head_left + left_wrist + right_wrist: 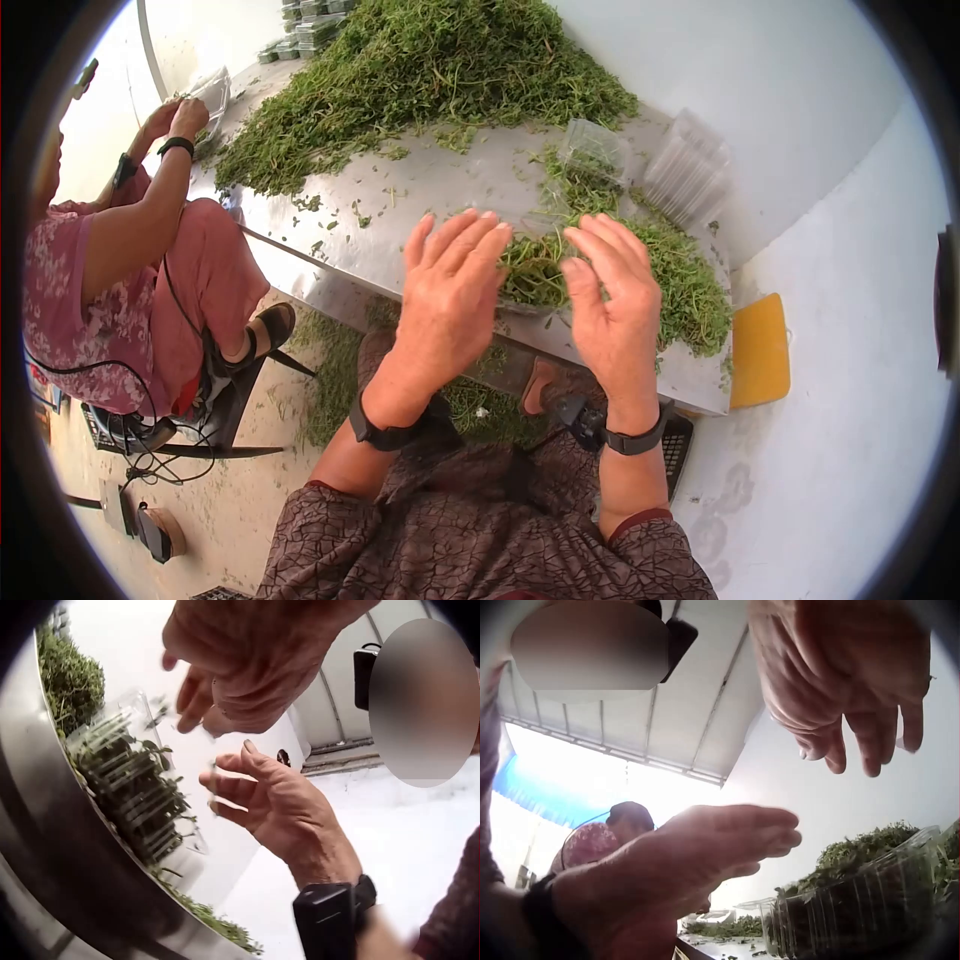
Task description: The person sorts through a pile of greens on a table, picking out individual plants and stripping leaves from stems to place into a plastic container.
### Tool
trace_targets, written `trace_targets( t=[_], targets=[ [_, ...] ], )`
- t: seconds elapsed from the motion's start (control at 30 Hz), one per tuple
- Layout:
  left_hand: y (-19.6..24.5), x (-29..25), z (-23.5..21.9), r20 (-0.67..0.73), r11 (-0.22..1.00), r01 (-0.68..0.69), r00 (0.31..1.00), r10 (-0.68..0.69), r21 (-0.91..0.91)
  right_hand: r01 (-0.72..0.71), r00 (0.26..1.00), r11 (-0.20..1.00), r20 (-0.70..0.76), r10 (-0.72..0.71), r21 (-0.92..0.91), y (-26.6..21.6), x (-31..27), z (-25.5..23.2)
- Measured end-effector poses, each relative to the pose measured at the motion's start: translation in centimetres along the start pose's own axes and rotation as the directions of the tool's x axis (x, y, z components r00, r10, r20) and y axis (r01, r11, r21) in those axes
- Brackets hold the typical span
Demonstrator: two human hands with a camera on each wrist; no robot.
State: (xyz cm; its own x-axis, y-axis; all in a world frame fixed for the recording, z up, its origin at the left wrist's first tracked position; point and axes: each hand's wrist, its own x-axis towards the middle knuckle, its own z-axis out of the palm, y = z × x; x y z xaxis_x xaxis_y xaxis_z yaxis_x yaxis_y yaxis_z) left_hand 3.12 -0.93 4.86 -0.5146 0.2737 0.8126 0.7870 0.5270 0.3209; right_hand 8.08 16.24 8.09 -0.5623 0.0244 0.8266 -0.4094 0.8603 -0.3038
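My left hand [450, 290] hovers over the near side of a clear plastic box heaped with leafy green stems [535, 270], fingers extended and holding nothing. Across from it, my right hand [620, 300] is raised on the box's right side, its fingers slightly bent and nothing in the grasp. Seen from the right wrist, the ribbed clear box [847, 922] stands on the table below both hands, greens rising above its rim. Its lid stands raised at one side in the left wrist view, where greens [142, 802] show through the ribbed wall.
A large pile of greens [430, 70] covers the back of the metal table [360, 240]. Stacked empty clear boxes [688, 170] stand at the right, near loose greens [690, 290]. A yellow board [760, 350] is by the table's end. Another person [110, 270] sits at left.
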Motion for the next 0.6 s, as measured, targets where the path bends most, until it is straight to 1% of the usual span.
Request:
trace_targets(
  t=[0.03, 0.07, 0.1, 0.17, 0.2, 0.23, 0.3, 0.37, 0.43, 0.5, 0.57, 0.6],
  targets=[
    [-0.3, -0.1, -0.2, -0.005, 1.0, -0.003, 1.0, 0.003, -0.004, -0.008, 1.0, 1.0, -0.012, 0.008, -0.029, 0.6, -0.1, -0.2],
    [-0.5, -0.4, -0.4, -0.027, 1.0, 0.008, 1.0, -0.008, 0.006, -0.086, 0.996, 0.996, -0.029, 0.085, -0.039, 1.2, -0.3, -0.9],
    [-0.7, -1.0, -0.6, -0.042, 1.0, 0.021, 0.999, -0.02, 0.012, -0.091, 0.996, 0.995, -0.027, 0.09, -0.045, 1.9, -0.7, -1.6],
    [-0.9, -1.9, -0.9, -0.022, 1.0, 0.027, 0.999, -0.027, -0.005, -0.249, 0.968, 0.962, 0.003, 0.251, -0.115, 3.4, -1.5, -2.8],
    [-1.0, -2.2, -1.0, -0.011, 1.0, 0.027, 1.0, -0.028, -0.015, -0.296, 0.954, 0.946, 0.005, 0.299, -0.131, 4.3, -2.4, -3.1],
    [-1.2, -2.4, -1.0, 0.0, 0.999, 0.028, 1.0, -0.028, -0.027, -0.299, 0.953, 0.943, -0.002, 0.302, -0.145, 4.7, -3.1, -3.2],
    [-1.3, -3.0, -1.1, 0.0, 0.998, 0.02, 1.0, -0.02, -0.057, -0.308, 0.94, 0.902, 0.046, 0.337, -0.302, 5.4, -4.5, -3.6],
    [-1.4, -3.6, -1.1, -0.006, 0.999, 0.019, 1.0, -0.02, -0.041, -0.331, 0.929, 0.893, 0.063, 0.366, -0.303, 5.8, -5.5, -3.6],
    [-1.2, -3.8, -1.0, 0.0, 0.998, 0.024, 1.0, -0.024, -0.052, -0.247, 0.928, 0.867, 0.151, 0.34, -0.432, 6.0, -5.7, -3.4],
    [-1.1, -3.9, -1.0, -0.006, 0.999, 0.004, 1.0, -0.004, -0.042, -0.247, 0.926, 0.869, 0.16, 0.342, -0.43, 6.3, -5.7, -2.8],
    [-1.0, -3.9, -1.0, -0.004, 1.0, -0.001, 1.0, 0.001, -0.031, -0.201, 0.926, 0.87, 0.202, 0.318, -0.449, 6.8, -5.6, -2.2],
    [-0.9, -3.9, -1.0, -0.002, 1.0, 0.0, 1.0, 0.0, -0.018, -0.175, 0.937, 0.866, 0.192, 0.293, -0.469, 7.1, -5.6, -1.9]
  ],
)
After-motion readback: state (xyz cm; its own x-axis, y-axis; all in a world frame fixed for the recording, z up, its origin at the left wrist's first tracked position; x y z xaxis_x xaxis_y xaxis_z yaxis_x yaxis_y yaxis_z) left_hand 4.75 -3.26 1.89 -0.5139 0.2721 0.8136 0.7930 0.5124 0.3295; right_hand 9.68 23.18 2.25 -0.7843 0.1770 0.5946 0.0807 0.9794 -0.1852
